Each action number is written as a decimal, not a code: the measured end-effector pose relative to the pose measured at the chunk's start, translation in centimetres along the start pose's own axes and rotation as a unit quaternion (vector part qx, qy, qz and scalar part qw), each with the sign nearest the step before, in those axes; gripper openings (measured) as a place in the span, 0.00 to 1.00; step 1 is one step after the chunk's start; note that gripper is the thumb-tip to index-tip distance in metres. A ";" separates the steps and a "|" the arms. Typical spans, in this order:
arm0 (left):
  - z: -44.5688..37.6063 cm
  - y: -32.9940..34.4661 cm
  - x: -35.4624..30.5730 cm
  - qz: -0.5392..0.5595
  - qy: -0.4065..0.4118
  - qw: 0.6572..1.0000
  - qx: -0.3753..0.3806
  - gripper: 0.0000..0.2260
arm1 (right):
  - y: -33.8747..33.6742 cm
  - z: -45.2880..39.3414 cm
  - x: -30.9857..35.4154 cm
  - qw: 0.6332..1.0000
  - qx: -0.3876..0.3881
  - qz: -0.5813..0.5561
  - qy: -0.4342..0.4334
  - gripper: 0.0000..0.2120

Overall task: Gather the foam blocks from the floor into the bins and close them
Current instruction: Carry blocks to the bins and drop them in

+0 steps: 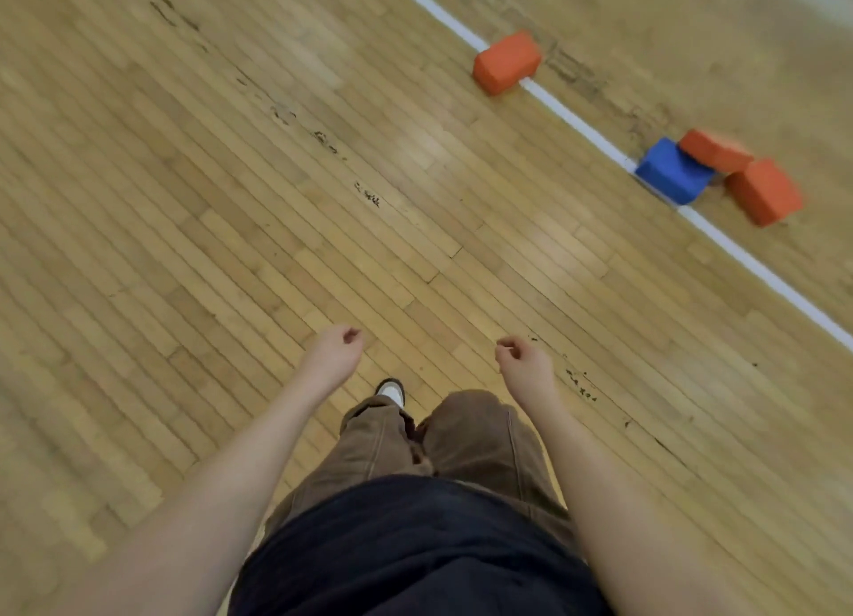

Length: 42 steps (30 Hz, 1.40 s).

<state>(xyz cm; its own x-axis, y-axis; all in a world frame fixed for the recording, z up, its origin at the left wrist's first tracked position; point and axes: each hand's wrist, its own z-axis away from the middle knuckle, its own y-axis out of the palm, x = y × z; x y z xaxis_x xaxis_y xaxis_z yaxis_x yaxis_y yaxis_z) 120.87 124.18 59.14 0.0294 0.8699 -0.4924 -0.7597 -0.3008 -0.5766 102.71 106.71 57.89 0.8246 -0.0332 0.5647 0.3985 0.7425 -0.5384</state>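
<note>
Hands first: your left hand [333, 352] and your right hand [521, 359] both hang in front of you with the fingers loosely curled, and neither has hold of anything. Both are well short of the white painted line [567, 114] that crosses the pale wooden plank floor [231, 176] on a diagonal.

Every foam block you can see lies along that line. One orange rectangular foam block [507, 62] sits alone, touching the line on your side of it, towards its far end. Further along the line, nearer the right edge of view, a blue rectangular foam block [671, 172] lies across the line. A second orange foam block [715, 150] leans on the blue one's far side, and a third orange foam block [766, 191] rests just beyond the line, touching the second.

Below your hands you see brown trousers [480, 435], a dark top [415, 546] and one white-toed shoe [391, 390].
</note>
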 end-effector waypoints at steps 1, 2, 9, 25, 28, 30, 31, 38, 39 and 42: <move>-1.9 -0.3 -2.6 -0.023 0.019 1.000 0.009 0.15 | -1.0 -1.2 0.1 1.000 -0.013 -0.016 0.020 0.13; -3.8 -0.6 -5.5 -0.046 0.040 0.998 0.019 0.15 | -2.2 -2.5 0.2 0.998 -0.025 -0.030 0.042 0.13; -16.2 1.7 -23.9 -0.116 0.137 0.977 0.115 0.13 | -11.0 -13.1 -0.2 0.969 -0.120 -0.139 0.167 0.13; -36.5 -3.3 -50.6 -0.070 0.138 0.988 0.002 0.15 | -32.8 -45.9 23.2 0.995 -0.076 0.040 -0.057 0.16; -43.2 -5.3 -54.6 -0.098 0.190 0.976 -0.034 0.15 | -33.9 -52.5 28.1 0.986 -0.076 0.093 -0.113 0.17; -48.4 -6.7 -57.8 -0.110 0.221 0.968 -0.048 0.15 | -34.6 -57.5 31.4 0.979 -0.091 0.116 -0.143 0.17; -51.1 -7.3 -59.4 -0.121 0.233 0.964 -0.050 0.15 | -34.9 -60.0 33.0 0.976 -0.099 0.126 -0.150 0.17; -68.2 -9.8 -69.7 -0.192 0.306 0.932 -0.012 0.18 | -36.9 -75.8 41.6 0.965 -0.124 0.178 -0.146 0.19; -70.6 -9.6 -70.8 -0.197 0.307 0.931 -0.002 0.19 | -36.9 -78.1 42.3 0.965 -0.120 0.184 -0.146 0.19; -77.3 -8.0 -72.4 -0.235 0.296 0.925 0.024 0.20 | -36.0 -84.9 42.4 0.977 -0.096 0.152 -0.110 0.20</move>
<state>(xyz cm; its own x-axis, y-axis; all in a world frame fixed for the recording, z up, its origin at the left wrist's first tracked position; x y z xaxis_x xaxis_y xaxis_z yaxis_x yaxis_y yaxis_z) 175.07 33.38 49.01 0.7040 0.5286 -0.4742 -0.6003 0.0862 -0.7951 157.45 21.78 48.11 0.8185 0.3302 0.4702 0.2344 0.5552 -0.7980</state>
